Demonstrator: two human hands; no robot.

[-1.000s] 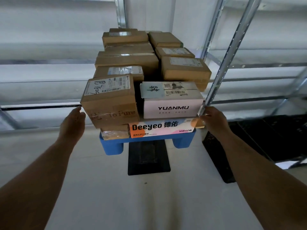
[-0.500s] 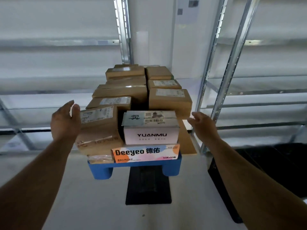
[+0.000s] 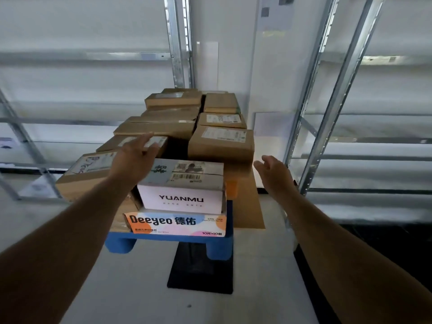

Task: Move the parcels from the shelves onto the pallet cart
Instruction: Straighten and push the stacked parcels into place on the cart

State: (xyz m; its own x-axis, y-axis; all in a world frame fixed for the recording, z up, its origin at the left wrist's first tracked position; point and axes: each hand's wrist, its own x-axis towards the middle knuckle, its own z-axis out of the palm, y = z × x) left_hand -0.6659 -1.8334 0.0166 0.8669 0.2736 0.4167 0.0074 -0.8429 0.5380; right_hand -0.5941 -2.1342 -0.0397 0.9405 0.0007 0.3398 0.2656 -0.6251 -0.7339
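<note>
Stood facing the blue pallet cart [image 3: 171,238], loaded with parcels in two rows running away from me toward the white wall.

Nearest row: a white YUANMU box [image 3: 181,197] sat on top of a flat Deeyeo pack [image 3: 175,223], whose printed front lay flush with the cart's near edge. To the left of them, a brown carton with handwriting on its label [image 3: 80,176]. A flat cardboard sheet [image 3: 249,204] leaned at the cart's right side, just beside the YUANMU box.

Behind these, more brown cartons: a labelled one on the right [image 3: 221,145], two smaller ones beyond it, and a stepped stack on the left reaching back to the wall.

My left hand [image 3: 135,155] was stretched out over the stack, fingers straight and slightly spread, gripping nothing. Its fingertips lay over the label of the second carton on the left [image 3: 161,140]; whether they touched it I could not tell.

My right hand [image 3: 272,171] hung in the air to the right of the load, near the cardboard sheet, fingers loosely open, holding nothing, apart from the boxes.

Metal shelf uprights [image 3: 336,97] stood on both sides; the shelf levels were washed out by glare. A dark plate [image 3: 201,279] lay on the floor under the cart's near end.
</note>
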